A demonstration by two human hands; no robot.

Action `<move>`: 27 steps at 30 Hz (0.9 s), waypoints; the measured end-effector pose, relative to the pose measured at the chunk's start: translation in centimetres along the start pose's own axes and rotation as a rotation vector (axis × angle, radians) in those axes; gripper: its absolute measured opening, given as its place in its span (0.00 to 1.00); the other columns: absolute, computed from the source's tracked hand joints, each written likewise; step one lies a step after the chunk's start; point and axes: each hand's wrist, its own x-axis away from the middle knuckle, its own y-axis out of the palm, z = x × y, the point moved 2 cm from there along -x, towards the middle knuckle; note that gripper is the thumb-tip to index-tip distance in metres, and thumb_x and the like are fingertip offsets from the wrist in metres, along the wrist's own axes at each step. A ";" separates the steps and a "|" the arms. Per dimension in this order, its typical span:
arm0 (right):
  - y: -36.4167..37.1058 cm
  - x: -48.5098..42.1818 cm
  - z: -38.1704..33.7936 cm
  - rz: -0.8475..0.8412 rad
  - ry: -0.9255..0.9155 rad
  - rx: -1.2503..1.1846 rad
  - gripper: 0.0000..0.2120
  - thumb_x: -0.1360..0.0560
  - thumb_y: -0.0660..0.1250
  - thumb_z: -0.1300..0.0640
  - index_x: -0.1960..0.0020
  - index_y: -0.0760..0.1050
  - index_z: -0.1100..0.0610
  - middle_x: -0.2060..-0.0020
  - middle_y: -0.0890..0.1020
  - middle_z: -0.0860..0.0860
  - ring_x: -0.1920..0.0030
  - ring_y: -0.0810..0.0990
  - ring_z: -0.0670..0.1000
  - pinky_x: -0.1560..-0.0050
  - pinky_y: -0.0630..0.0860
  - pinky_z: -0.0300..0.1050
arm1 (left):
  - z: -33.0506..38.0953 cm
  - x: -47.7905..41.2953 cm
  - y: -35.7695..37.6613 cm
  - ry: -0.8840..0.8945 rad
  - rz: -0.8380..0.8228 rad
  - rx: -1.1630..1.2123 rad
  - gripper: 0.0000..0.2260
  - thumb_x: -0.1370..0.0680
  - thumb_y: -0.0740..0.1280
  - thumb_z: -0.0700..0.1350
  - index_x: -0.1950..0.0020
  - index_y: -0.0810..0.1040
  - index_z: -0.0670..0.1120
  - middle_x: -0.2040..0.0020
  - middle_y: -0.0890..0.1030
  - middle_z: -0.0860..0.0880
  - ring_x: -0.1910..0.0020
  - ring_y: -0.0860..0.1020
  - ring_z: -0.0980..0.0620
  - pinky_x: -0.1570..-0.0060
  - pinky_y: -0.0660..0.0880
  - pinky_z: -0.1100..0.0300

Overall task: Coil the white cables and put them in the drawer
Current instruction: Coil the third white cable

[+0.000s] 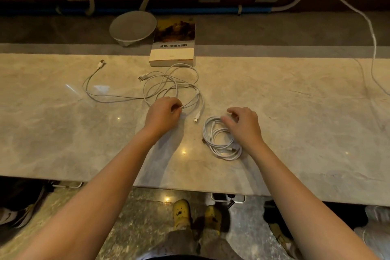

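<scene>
A person stands at a shiny stone table point(295, 112). The left hand point(163, 113) pinches a strand of the messy white cables point(168, 84), with finger and thumb tight on it. These cables lie in loose loops in the middle of the table, and one plug end reaches out to the left. The right hand point(242, 124) is over the far right edge of the coiled white cable point(219, 139), its fingers loose and apart. The coil lies flat, near the person. A book point(173, 46) and a round grey thing point(133, 27) sit at the far side.
</scene>
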 end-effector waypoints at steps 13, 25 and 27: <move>-2.2 -4.2 -13.0 -0.302 -0.445 -0.201 0.10 0.21 0.61 0.57 0.54 0.80 0.57 0.64 0.81 0.51 0.62 0.79 0.47 0.56 0.75 0.45 | 3.2 -1.0 -9.1 -0.186 0.130 0.789 0.06 0.25 0.68 0.36 0.54 0.80 0.46 0.58 0.81 0.50 0.59 0.78 0.57 0.58 0.74 0.66; -8.1 -2.9 -20.2 -0.097 -0.429 -0.602 0.09 0.20 0.58 0.58 0.48 0.76 0.59 0.65 0.75 0.49 0.66 0.73 0.45 0.64 0.71 0.38 | 6.8 -2.3 -13.6 -0.390 0.086 0.951 0.16 0.20 0.58 0.54 0.49 0.79 0.44 0.55 0.83 0.46 0.54 0.82 0.50 0.53 0.79 0.58; -7.9 -1.9 -20.4 -0.168 -0.531 -0.486 0.08 0.21 0.60 0.58 0.49 0.77 0.60 0.63 0.78 0.48 0.64 0.75 0.42 0.62 0.73 0.34 | 8.0 -2.3 -14.7 -0.376 -0.019 1.149 0.17 0.18 0.55 0.51 0.46 0.78 0.42 0.54 0.83 0.43 0.52 0.83 0.48 0.51 0.79 0.56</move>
